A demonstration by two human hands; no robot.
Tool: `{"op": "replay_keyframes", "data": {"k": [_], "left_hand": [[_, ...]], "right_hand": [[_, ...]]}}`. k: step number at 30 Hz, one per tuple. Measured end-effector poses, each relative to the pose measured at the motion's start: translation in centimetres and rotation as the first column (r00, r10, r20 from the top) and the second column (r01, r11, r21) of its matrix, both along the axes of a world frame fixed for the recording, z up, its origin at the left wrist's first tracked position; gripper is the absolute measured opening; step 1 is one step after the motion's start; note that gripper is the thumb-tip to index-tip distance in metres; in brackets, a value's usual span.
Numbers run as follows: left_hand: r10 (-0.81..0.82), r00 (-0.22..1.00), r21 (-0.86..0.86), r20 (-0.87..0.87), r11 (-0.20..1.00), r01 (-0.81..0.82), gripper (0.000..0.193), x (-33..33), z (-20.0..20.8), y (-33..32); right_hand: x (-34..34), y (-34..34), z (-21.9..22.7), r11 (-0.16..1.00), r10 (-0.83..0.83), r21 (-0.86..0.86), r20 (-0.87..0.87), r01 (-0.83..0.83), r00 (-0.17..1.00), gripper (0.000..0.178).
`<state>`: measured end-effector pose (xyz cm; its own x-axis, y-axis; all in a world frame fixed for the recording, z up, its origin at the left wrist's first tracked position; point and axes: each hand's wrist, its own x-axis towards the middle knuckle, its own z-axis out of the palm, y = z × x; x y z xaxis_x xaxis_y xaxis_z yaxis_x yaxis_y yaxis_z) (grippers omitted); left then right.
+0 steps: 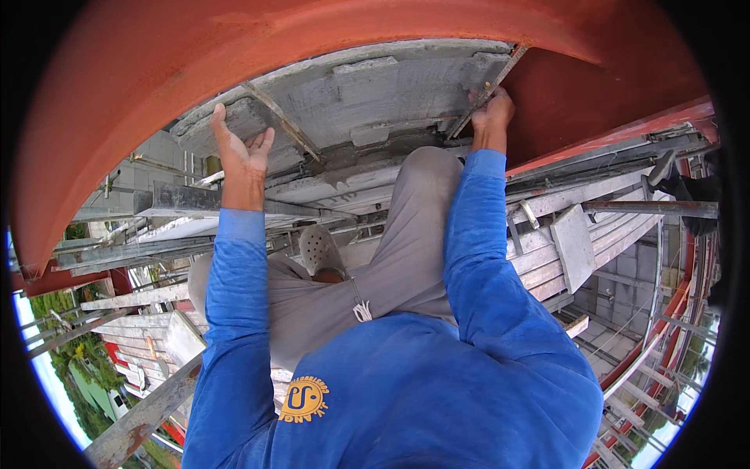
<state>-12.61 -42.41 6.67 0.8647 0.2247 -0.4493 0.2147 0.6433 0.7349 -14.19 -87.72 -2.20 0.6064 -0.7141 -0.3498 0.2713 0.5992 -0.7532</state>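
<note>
My left hand [244,156] is raised with its fingers spread and nothing in it. Just beyond it is the left end of a curved grey cement panel [375,94], set under a red steel beam [312,30]. A thin strip [283,121] crosses the panel to the right of that hand. At the panel's right end, my right hand [492,121] is closed around a narrow, rusty-looking metal bar [500,78] that slants down to the left. Its fingers are partly hidden by the bar.
My bent knee [430,176] rises below the panel, and a perforated clog [320,248] shows on my foot. Scaffold planks [625,227] run along the right. A loose grey board [573,248] lies across them. A metal tube [148,414] crosses the lower left. Ground shows far below.
</note>
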Motion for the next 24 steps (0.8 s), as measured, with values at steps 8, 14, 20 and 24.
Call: {"op": "replay_keyframes", "data": {"k": [8, 14, 20, 24], "left_hand": [[-0.136, 0.991, -0.003, -0.008, 0.991, 0.136, 0.137, -1.1, 0.4, 1.8], [0.131, 0.991, 0.103, 0.024, 0.986, -0.133, 0.127, -0.4, 2.4, 2.8], [0.173, 0.982, 0.125, 0.072, 0.976, -0.181, 0.106, 0.6, 3.4, 4.1], [0.216, 0.976, 0.134, 0.038, 0.966, -0.219, 0.095, 1.4, 2.9, 4.6]], "right_hand": [[-0.3, -0.2, 0.0, 0.998, -0.03, -0.056, -0.079, 0.026, 0.996, 0.031], [-1.8, 1.9, 1.0, 0.946, -0.284, -0.173, -0.044, 0.273, 0.958, 0.026], [-7.9, 16.5, 0.0, 0.934, 0.355, -0.002, -0.112, -0.358, 0.928, 0.027], [-3.7, 23.2, -6.7, 0.716, 0.632, 0.53, -0.214, -0.455, 0.745, 0.05]]}}
